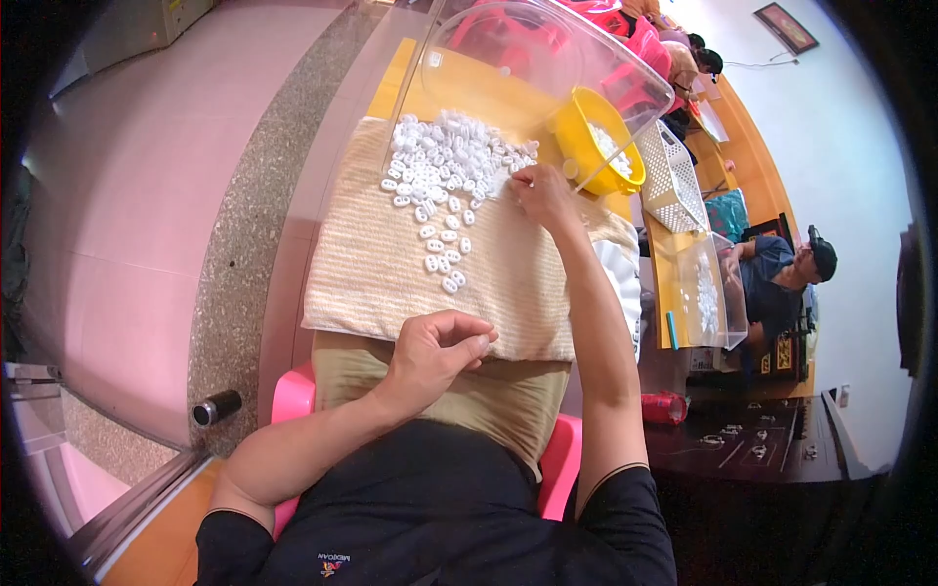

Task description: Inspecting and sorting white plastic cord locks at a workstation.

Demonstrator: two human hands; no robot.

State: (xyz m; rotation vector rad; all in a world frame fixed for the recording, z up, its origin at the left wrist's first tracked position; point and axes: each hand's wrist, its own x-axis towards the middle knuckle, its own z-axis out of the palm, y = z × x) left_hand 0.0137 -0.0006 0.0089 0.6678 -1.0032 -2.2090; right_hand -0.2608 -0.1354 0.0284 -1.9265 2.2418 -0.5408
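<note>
Small white oval pieces [459,146], many showing two holes, are heaped across the far half of a beige striped towel [366,259], with a loose trail of single pieces extended from the heap toward the towel's near edge. The right hand [542,195] is held at the heap's right side, near the towel's far right corner; its fingertips are drawn together, but whether a piece is pinched in this grip cannot be told. The left hand [435,354] is placed over the middle of the near edge, apart from the heap, with thumb and forefinger brought together; whether anything is held in that grip cannot be told either. Beyond the right hand, more white pieces are contained in a yellow basin [578,117]. At the far end of the wooden surface [393,83], a large clear plastic box [672,95] is seen. Farther right, a white perforated basket [674,181] is set on another tabletop, near a seated co-worker [777,283] in a dark cap.
</note>
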